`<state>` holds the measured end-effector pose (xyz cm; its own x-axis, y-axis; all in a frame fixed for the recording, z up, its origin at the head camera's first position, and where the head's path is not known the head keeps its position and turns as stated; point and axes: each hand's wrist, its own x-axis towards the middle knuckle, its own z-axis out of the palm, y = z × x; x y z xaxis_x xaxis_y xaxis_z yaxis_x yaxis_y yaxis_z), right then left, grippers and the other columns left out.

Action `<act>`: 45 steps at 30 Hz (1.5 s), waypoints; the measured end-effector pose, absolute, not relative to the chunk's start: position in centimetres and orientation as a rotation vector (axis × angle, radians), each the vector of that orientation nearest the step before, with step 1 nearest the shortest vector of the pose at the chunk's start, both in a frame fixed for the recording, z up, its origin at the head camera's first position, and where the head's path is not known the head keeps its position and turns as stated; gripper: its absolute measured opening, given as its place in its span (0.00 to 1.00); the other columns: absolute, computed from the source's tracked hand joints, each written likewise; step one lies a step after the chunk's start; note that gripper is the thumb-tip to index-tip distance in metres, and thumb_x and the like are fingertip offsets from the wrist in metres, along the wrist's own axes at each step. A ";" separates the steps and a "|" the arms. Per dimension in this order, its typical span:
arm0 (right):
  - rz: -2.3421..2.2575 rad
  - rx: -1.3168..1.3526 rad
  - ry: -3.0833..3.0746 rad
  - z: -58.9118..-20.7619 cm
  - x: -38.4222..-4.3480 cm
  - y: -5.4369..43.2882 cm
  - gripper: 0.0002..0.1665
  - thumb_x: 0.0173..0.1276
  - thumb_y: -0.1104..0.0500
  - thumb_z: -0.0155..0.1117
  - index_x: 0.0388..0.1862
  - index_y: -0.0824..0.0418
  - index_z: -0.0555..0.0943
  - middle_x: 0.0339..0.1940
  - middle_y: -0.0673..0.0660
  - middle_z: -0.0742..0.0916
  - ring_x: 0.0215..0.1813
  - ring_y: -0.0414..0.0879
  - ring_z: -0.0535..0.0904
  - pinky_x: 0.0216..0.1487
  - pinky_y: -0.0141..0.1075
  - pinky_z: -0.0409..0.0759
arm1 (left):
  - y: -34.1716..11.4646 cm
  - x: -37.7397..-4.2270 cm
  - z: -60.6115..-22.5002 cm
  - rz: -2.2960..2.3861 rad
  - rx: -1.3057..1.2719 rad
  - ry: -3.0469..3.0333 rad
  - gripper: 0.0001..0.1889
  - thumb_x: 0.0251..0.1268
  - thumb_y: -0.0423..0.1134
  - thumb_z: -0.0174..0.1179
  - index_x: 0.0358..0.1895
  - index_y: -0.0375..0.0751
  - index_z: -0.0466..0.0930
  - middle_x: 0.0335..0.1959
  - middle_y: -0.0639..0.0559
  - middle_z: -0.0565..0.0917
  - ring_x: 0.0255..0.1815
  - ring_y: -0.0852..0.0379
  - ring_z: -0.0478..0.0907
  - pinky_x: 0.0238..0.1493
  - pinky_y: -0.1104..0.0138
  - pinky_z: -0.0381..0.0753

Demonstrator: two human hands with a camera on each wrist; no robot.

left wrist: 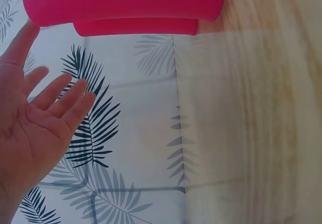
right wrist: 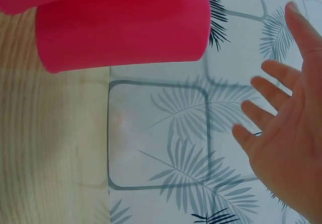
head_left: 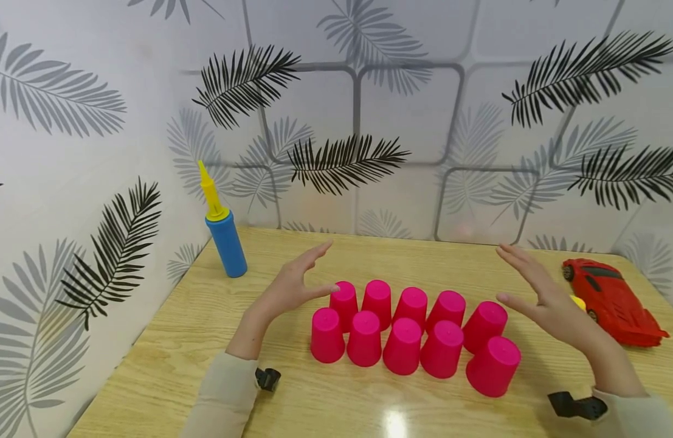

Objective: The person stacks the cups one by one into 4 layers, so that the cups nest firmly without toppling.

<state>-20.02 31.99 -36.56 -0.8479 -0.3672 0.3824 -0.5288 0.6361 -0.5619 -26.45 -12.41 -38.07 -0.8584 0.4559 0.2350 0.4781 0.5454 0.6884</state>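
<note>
1. One blue cylindrical pump (head_left: 227,246) with a yellow nozzle (head_left: 213,198) stands upright.
2. The left hand (head_left: 289,286) spreads wide, holding nothing.
3. Ten smooth, tapered pink cups (head_left: 404,340) stand inverted centrally on the wood-grained worktop (head_left: 314,401), two rows of five.
4. The right hand (head_left: 552,307), also spread, is empty.
5. One glossy red toy car (head_left: 615,298).

This looks like a home — leaf-patterned wallpaper (head_left: 396,201) rises behind the wood-grain desk (head_left: 166,340). A red toy car (head_left: 614,298) sits on top.

Leaf-patterned wall (right wrist: 158,123), wooden tabletop (right wrist: 55,143), two pink cups (right wrist: 123,32), one of the hands (right wrist: 289,133) beside them, fingers spread
</note>
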 end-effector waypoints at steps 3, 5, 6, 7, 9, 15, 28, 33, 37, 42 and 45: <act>0.959 0.746 -2.694 -36.9 -19.8 32.1 0.47 0.64 0.62 0.68 0.78 0.47 0.57 0.77 0.59 0.65 0.71 0.19 0.52 0.73 0.40 0.67 | -12.4 -26.4 -38.4 -1.265 -0.875 -2.758 0.42 0.58 0.45 0.70 0.75 0.48 0.60 0.72 0.44 0.70 0.70 0.43 0.70 0.69 0.49 0.73; 0.911 0.748 -2.746 -37.1 -19.8 32.1 0.45 0.64 0.59 0.69 0.77 0.48 0.60 0.74 0.59 0.69 0.71 0.29 0.61 0.61 0.27 0.72 | -12.4 -26.5 -38.6 -1.292 -0.898 -2.769 0.39 0.57 0.44 0.70 0.73 0.47 0.64 0.69 0.45 0.73 0.68 0.44 0.73 0.69 0.51 0.73; 0.882 0.752 -2.768 -37.2 -19.8 32.1 0.44 0.64 0.57 0.70 0.76 0.49 0.61 0.72 0.59 0.71 0.70 0.34 0.65 0.56 0.22 0.73 | -12.4 -26.5 -38.7 -1.299 -0.911 -2.772 0.38 0.57 0.43 0.70 0.72 0.45 0.66 0.68 0.45 0.75 0.67 0.44 0.74 0.68 0.50 0.74; 0.868 0.751 -2.785 -37.3 -19.8 32.1 0.43 0.63 0.56 0.70 0.75 0.51 0.63 0.71 0.60 0.73 0.67 0.36 0.69 0.54 0.24 0.76 | -12.4 -26.5 -38.8 -1.301 -0.922 -2.779 0.37 0.58 0.43 0.70 0.71 0.45 0.67 0.67 0.45 0.76 0.67 0.44 0.74 0.68 0.51 0.75; 0.862 0.756 -2.811 -37.5 -19.7 32.2 0.40 0.63 0.54 0.70 0.73 0.54 0.67 0.67 0.60 0.76 0.61 0.34 0.73 0.51 0.28 0.81 | -12.4 -26.6 -39.0 -1.314 -0.942 -2.786 0.34 0.58 0.43 0.70 0.69 0.43 0.70 0.65 0.44 0.78 0.65 0.42 0.76 0.67 0.50 0.75; 0.889 0.825 -2.800 -38.2 -20.0 32.5 0.34 0.59 0.56 0.73 0.64 0.59 0.75 0.56 0.53 0.83 0.54 0.16 0.69 0.50 0.22 0.81 | -12.3 -26.9 -39.3 -1.263 -1.008 -2.799 0.29 0.58 0.44 0.70 0.63 0.41 0.77 0.59 0.44 0.82 0.59 0.43 0.80 0.62 0.52 0.80; 0.855 0.845 -2.827 -38.4 -19.9 32.7 0.28 0.57 0.54 0.75 0.57 0.59 0.81 0.47 0.52 0.86 0.46 0.22 0.75 0.42 0.30 0.86 | -12.1 -27.1 -39.0 -1.184 -1.074 -2.832 0.24 0.59 0.43 0.70 0.58 0.42 0.80 0.53 0.48 0.85 0.53 0.51 0.84 0.59 0.61 0.83; 0.842 0.907 -2.764 -38.8 -20.0 32.7 0.28 0.55 0.56 0.76 0.55 0.59 0.81 0.45 0.49 0.86 0.46 0.23 0.76 0.41 0.29 0.86 | -12.0 -27.2 -38.9 -1.184 -1.105 -2.818 0.23 0.58 0.42 0.70 0.57 0.40 0.80 0.51 0.46 0.86 0.51 0.51 0.84 0.58 0.58 0.83; 0.842 0.915 -2.754 -38.9 -20.0 32.8 0.28 0.55 0.55 0.76 0.55 0.58 0.81 0.45 0.47 0.85 0.46 0.24 0.76 0.41 0.29 0.86 | -12.1 -27.3 -39.0 -1.165 -1.113 -2.817 0.23 0.58 0.42 0.70 0.56 0.39 0.80 0.51 0.46 0.86 0.51 0.51 0.84 0.58 0.55 0.83; 0.822 0.904 -2.751 -38.9 -19.9 32.7 0.27 0.55 0.54 0.76 0.55 0.57 0.81 0.44 0.47 0.85 0.45 0.24 0.76 0.41 0.29 0.86 | -12.3 -27.9 -39.0 -1.163 -1.090 -2.777 0.23 0.57 0.42 0.71 0.56 0.38 0.80 0.51 0.45 0.85 0.50 0.49 0.83 0.58 0.53 0.83; 0.812 0.894 -2.752 -38.7 -19.8 32.7 0.27 0.55 0.54 0.76 0.55 0.57 0.81 0.44 0.48 0.86 0.45 0.24 0.76 0.41 0.30 0.86 | -12.3 -28.4 -38.6 -1.175 -1.075 -2.743 0.23 0.57 0.41 0.71 0.56 0.38 0.80 0.51 0.44 0.85 0.51 0.48 0.84 0.58 0.54 0.83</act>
<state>-19.84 32.65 -38.73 -0.8145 -0.5057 0.2843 -0.5790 0.6784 -0.4522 -28.42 -12.34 -38.64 -0.7698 0.5975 0.2245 0.5747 0.4958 0.6510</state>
